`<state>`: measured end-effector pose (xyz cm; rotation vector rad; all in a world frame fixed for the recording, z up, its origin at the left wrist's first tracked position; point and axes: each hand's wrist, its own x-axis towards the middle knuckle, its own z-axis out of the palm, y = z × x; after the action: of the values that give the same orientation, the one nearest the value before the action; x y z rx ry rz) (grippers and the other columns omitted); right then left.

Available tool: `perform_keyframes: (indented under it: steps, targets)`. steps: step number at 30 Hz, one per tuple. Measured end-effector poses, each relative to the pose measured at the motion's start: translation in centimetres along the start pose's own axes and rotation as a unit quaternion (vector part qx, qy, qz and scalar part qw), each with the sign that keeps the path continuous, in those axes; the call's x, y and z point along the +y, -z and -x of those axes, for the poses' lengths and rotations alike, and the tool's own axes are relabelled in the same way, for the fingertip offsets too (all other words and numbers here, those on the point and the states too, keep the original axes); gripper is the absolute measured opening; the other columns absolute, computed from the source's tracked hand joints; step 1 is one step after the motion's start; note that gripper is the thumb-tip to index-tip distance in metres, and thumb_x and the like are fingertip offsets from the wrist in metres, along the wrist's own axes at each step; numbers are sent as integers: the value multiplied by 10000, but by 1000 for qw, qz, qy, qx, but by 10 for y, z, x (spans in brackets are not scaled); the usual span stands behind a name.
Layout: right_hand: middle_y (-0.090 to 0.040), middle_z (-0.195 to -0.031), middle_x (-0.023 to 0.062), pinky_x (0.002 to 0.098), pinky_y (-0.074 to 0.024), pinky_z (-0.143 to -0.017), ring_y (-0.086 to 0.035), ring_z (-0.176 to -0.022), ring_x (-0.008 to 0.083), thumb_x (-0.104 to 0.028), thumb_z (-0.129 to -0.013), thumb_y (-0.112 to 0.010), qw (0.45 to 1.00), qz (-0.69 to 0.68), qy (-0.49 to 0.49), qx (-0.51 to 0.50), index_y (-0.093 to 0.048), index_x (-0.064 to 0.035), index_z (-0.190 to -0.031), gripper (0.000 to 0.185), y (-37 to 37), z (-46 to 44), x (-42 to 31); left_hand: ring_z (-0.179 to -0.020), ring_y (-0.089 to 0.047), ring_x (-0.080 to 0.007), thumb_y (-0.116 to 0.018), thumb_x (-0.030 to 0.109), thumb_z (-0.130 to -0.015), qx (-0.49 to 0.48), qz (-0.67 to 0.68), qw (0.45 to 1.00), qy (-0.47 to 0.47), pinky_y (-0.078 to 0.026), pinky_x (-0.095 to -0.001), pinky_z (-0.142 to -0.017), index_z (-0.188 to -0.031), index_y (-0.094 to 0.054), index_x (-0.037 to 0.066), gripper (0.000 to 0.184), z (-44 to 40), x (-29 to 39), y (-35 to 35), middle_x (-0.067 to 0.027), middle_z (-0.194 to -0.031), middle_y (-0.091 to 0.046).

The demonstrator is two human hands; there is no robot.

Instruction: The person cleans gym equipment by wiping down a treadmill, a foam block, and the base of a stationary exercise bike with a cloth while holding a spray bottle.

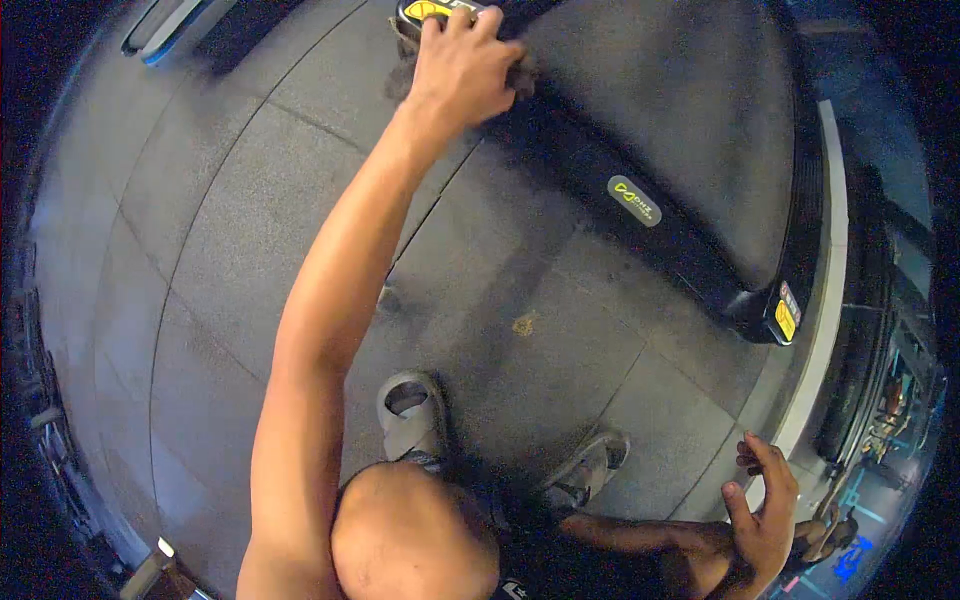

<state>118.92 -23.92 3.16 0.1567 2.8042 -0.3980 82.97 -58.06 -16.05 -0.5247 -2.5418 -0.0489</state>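
At the top of the head view, my left hand (462,68) is closed over a dark, fuzzy cloth (403,78) at one end of a black floor bar (570,160). A yellow label (424,10) shows beside its fingers. The bar carries an oval green-and-white logo (634,200), and its other end has a yellow and red sticker (786,314). At the lower right, my right hand (765,515) is raised with the fingers bent and apart, holding nothing visible, away from the bar.
Grey floor tiles (300,200) lie under the bar. Two grey sandals (412,415) are on my feet, near my bare knee (415,530). A pale strip (828,240) runs along the right, beside dark equipment. Another metal-edged base (165,30) stands at the top left.
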Motion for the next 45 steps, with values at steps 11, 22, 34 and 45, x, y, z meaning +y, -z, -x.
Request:
perform_keyframes:
  steps: [11,22,34,45]
  targets:
    - [-647,-1160,166,372,-479,-919,-625,-1034,264,-281,-831,-766,998,-43,-20,28,-573,6,-1334,610,8,26,9,-1023,-575,-347,-768,200,-706,-5,100,990,97,-514,-468,-847,-1162,-677,203,466,59,29,-16,-126,-1095,-565]
    - [-657,-1128,173,370,-485,-880,-639,-995,269,-330,-843,-757,998,-61,-12,13,-576,9,-1320,613,8,19,14,-1114,-557,-348,-842,114,-566,185,53,974,122,-518,-474,-871,-1197,-667,257,671,-5,-15,17,-107,-1258,-564]
    - [-625,-1321,189,438,-475,-998,-615,-1190,328,-345,-945,-685,992,-50,-78,-79,-566,-79,-1392,533,22,4,2,-1190,-487,-377,-645,198,-824,-99,32,992,66,-413,-532,-984,-1259,-665,200,435,-102,-40,-37,-155,-1223,-540]
    - [-631,-1320,176,427,-482,-988,-624,-1178,304,-256,-936,-704,991,-51,-53,-110,-571,-75,-1387,504,22,-6,20,-1202,-472,-380,-736,240,-756,-90,13,995,39,-399,-555,-1001,-1249,-664,210,499,-55,-30,-11,-138,-1261,-531]
